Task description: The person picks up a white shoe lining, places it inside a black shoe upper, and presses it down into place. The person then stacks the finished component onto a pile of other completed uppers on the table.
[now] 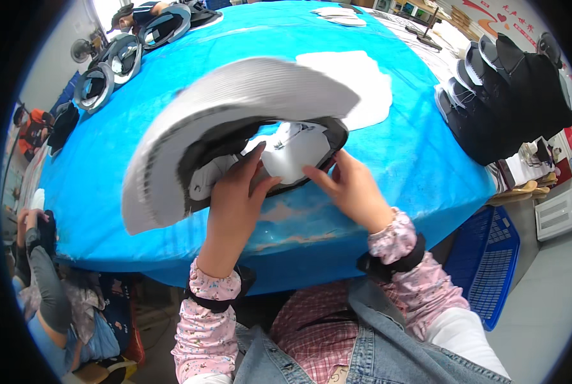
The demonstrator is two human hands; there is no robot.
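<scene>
Head view: a large hat with a broad, pale grey ribbed brim and dark lining [254,89] tilts above the near edge of a blue-covered tabletop [420,169], its opening toward the wearer. Inside is a smooth white panel [289,161]. The right hand [356,189] grips the band at the opening's right end, thumb on the panel. The left hand [231,198] reaches over the opening's near side, thumb and forefinger apart; whether it pinches anything, I cannot tell. Uneven thumb pressure could crease the panel or push it crooked; a loosened right grip could let the heavy-looking brim swing down, perhaps disturbing the flat white sheet [366,86] lying beyond, toward the tabletop's far edge.
</scene>
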